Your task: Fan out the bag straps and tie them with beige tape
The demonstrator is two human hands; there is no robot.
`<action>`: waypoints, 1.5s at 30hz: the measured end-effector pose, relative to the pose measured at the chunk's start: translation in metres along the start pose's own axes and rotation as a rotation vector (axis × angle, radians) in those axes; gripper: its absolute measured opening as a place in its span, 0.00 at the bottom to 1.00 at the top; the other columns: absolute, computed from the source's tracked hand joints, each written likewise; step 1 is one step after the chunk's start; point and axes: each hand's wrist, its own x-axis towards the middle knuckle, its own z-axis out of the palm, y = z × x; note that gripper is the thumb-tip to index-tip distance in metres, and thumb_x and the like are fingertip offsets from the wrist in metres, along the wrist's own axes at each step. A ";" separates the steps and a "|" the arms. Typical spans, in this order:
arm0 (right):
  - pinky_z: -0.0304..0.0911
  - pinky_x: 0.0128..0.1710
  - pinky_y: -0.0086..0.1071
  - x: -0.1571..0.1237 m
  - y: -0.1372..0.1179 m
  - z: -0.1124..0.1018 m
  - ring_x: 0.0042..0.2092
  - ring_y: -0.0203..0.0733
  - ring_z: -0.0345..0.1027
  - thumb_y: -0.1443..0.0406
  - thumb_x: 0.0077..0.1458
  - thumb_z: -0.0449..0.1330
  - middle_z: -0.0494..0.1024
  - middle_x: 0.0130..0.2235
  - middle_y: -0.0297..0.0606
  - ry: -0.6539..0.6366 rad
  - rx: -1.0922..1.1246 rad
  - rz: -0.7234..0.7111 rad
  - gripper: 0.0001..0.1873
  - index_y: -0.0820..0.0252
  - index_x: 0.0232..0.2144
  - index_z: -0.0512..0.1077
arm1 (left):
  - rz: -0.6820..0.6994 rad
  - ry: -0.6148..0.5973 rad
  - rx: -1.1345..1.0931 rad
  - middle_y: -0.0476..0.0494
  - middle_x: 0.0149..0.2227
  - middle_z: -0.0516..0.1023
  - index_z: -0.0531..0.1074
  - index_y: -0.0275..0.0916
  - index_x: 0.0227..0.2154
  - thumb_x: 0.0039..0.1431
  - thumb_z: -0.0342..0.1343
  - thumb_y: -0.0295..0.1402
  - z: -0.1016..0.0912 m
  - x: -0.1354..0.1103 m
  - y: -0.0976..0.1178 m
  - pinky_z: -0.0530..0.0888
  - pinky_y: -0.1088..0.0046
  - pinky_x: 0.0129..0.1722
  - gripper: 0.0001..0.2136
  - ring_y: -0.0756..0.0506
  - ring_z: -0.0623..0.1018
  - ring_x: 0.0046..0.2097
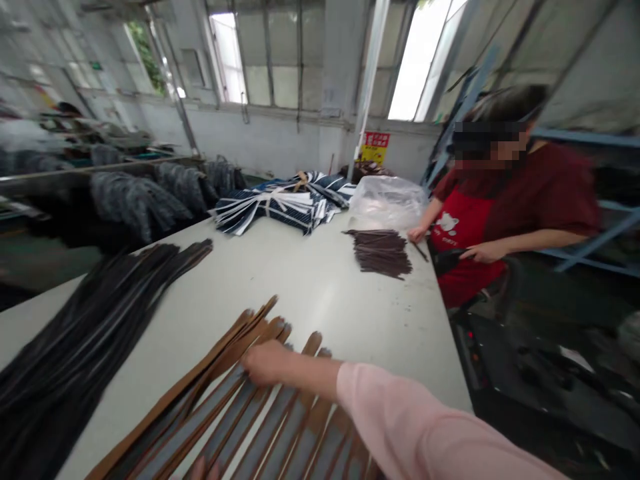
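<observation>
A fan of brown and grey leather-like straps (270, 427) with rounded ends lies across the near table. My right hand (267, 363), in a pink sleeve, reaches in from the right with its fingers closed on one strap near the upper ends; the fingertips are partly hidden. Of my left hand (203, 470) only fingertips show at the bottom edge, apart and lying against the straps. To the left, a long bundle of black strips (100, 320) stretches over the table.
Across the pale table (300, 287) lie a stack of dark brown strips (381, 253), striped fabric bundles (285, 203) and a clear plastic bag (387, 200). A person in a red apron (463, 223) works at the right edge. Grey bundles (137, 197) hang on a rail at left.
</observation>
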 end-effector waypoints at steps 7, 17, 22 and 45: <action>0.64 0.36 0.34 0.000 0.005 0.003 0.41 0.44 0.67 0.61 0.47 0.56 0.66 0.46 0.43 0.005 0.021 -0.050 0.22 0.58 0.46 0.61 | 1.019 -0.456 0.372 0.48 0.59 0.56 0.57 0.48 0.54 0.55 0.43 0.30 -0.090 -0.016 -0.099 0.51 0.47 0.55 0.22 0.38 0.51 0.61; 0.57 0.35 0.30 -0.003 0.005 0.006 0.41 0.41 0.65 0.62 0.46 0.56 0.65 0.42 0.40 -0.048 -0.035 -0.187 0.16 0.59 0.39 0.62 | 0.843 -0.336 0.364 0.39 0.60 0.53 0.51 0.41 0.57 0.55 0.43 0.27 -0.105 0.017 -0.111 0.53 0.51 0.55 0.25 0.41 0.53 0.60; 0.55 0.33 0.31 -0.012 -0.002 0.003 0.38 0.42 0.65 0.63 0.49 0.51 0.65 0.43 0.42 0.042 -0.103 -0.159 0.16 0.61 0.42 0.60 | 0.711 -0.306 0.388 0.38 0.54 0.63 0.57 0.41 0.53 0.52 0.47 0.26 -0.113 0.058 -0.132 0.56 0.55 0.54 0.23 0.41 0.61 0.55; 0.62 0.38 0.32 -0.092 -0.046 0.026 0.42 0.39 0.67 0.71 0.55 0.40 0.53 0.58 0.41 -0.025 -0.020 -0.117 0.25 0.52 0.55 0.52 | 0.530 -0.238 0.563 0.40 0.61 0.50 0.46 0.41 0.58 0.58 0.40 0.39 -0.184 -0.049 -0.201 0.49 0.47 0.56 0.26 0.37 0.46 0.62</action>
